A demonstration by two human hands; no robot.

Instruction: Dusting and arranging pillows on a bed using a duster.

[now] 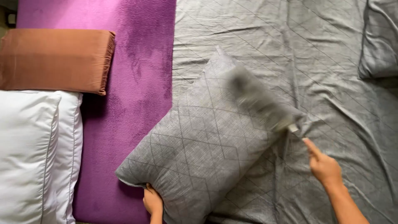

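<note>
Grey pillow (199,149) lies diagonally at grey sheet's (331,62) left edge, overlapping purple blanket (137,83). Left hand (152,202) grips its lower corner. Right hand (323,165) empty, forefinger extended, near its blurred right corner.

The left hand (152,202) grips the lower corner of a grey diamond-patterned pillow (199,145), which slants up and away from that grip across a grey sheet (331,83). The right hand (324,166), off the pillow's far end, points a finger at a blurred object (259,101) there.
</note>
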